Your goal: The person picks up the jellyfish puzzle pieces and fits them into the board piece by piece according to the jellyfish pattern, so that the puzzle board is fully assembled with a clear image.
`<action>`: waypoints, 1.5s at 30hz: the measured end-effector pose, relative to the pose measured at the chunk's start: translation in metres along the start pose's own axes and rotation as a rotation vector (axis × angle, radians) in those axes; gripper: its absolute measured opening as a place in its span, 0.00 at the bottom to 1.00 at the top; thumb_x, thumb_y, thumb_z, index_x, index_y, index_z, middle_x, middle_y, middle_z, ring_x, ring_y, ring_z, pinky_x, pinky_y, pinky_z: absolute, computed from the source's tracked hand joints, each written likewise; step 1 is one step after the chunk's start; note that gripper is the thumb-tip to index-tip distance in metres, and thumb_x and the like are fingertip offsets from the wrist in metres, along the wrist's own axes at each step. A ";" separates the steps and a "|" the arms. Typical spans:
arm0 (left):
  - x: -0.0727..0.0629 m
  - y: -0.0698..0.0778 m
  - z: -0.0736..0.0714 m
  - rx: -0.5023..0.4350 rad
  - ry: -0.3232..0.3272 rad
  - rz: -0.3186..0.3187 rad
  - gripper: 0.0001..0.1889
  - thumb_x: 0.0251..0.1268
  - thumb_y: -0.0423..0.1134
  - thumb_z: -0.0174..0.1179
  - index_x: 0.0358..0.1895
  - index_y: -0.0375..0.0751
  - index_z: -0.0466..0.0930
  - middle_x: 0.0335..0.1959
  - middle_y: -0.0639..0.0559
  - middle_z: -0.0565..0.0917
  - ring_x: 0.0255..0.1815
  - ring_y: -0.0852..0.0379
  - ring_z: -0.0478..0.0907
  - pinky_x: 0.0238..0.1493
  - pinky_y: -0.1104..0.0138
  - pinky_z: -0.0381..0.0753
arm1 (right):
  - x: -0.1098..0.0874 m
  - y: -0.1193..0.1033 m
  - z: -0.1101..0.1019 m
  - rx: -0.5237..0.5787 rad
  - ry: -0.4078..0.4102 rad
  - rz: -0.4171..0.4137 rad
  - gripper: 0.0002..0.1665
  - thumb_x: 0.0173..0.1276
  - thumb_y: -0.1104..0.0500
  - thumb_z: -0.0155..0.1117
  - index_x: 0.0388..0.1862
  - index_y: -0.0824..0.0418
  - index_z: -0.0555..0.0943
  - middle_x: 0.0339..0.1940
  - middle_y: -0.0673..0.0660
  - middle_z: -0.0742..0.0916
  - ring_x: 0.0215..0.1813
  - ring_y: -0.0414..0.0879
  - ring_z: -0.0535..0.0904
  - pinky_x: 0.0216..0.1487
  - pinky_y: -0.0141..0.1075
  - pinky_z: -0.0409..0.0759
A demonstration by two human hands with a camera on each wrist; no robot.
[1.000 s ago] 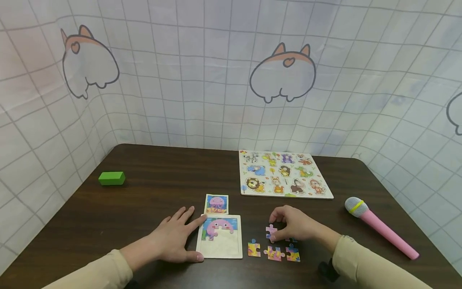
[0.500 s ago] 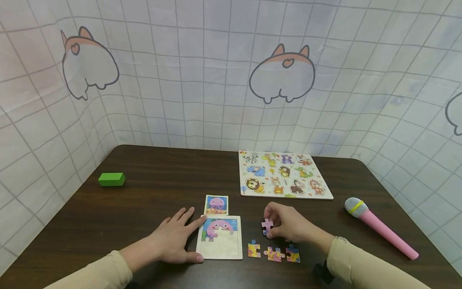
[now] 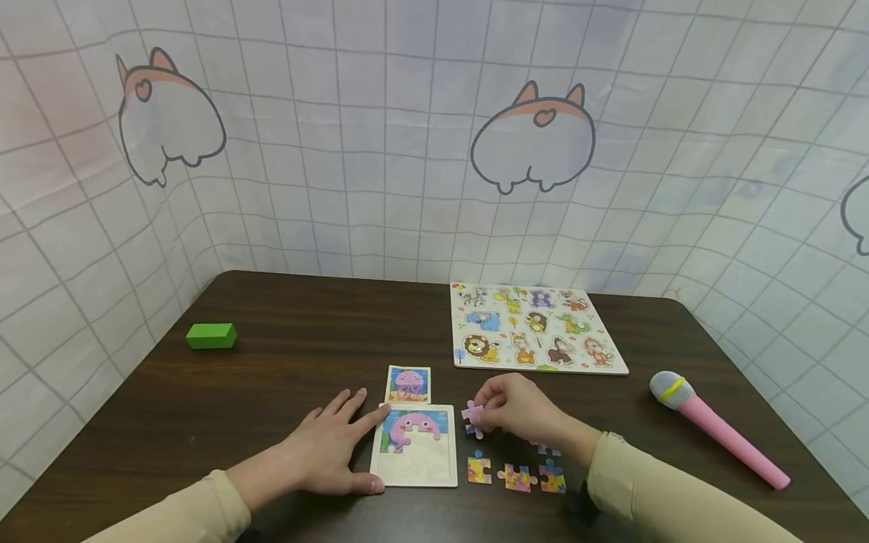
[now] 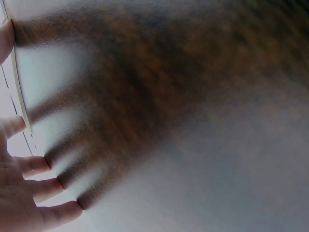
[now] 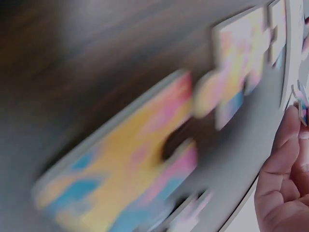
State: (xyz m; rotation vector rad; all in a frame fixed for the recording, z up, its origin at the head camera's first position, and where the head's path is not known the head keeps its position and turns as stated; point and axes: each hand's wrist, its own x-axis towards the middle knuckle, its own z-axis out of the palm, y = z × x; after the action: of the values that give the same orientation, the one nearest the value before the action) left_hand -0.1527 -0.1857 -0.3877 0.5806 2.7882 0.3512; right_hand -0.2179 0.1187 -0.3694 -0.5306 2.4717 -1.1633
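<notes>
My right hand (image 3: 519, 407) pinches a pink and blue jigsaw piece (image 3: 472, 419) just right of a white-framed puzzle tray (image 3: 429, 464). In the right wrist view the held piece (image 5: 303, 104) shows at the right edge, between thumb and finger. The tray's upper part carries joined pieces of a pink jellyfish; its lower part is bare. Fingers spread, my left hand (image 3: 333, 449) lies on the table, its index finger and thumb touching the tray's left edge. Several loose jigsaw pieces (image 3: 517, 478) lie right of the tray, one partly hidden under my right wrist.
A small jellyfish picture card (image 3: 409, 385) lies against the tray's far edge. Farther back is an animal puzzle board (image 3: 536, 329). A pink toy microphone (image 3: 720, 430) lies at the right, and a green block (image 3: 211, 336) at the far left of the dark table (image 3: 319, 324).
My right hand has lifted the pink and blue jigsaw piece and carried it left, toward the tray. The left hand and the tray have stayed in place.
</notes>
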 end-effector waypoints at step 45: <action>-0.001 0.002 -0.002 0.021 0.001 -0.016 0.53 0.53 0.73 0.66 0.80 0.52 0.61 0.80 0.33 0.59 0.80 0.29 0.55 0.66 0.29 0.65 | 0.027 -0.046 0.059 -0.003 -0.122 0.203 0.13 0.62 0.58 0.78 0.22 0.62 0.85 0.16 0.56 0.88 0.19 0.41 0.85 0.22 0.30 0.79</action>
State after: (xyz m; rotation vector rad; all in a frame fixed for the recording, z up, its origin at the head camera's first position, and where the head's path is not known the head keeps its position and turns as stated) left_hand -0.1517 -0.1845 -0.3850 0.5633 2.7988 0.3197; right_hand -0.2059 0.0402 -0.3731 -0.3316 2.3601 -1.0173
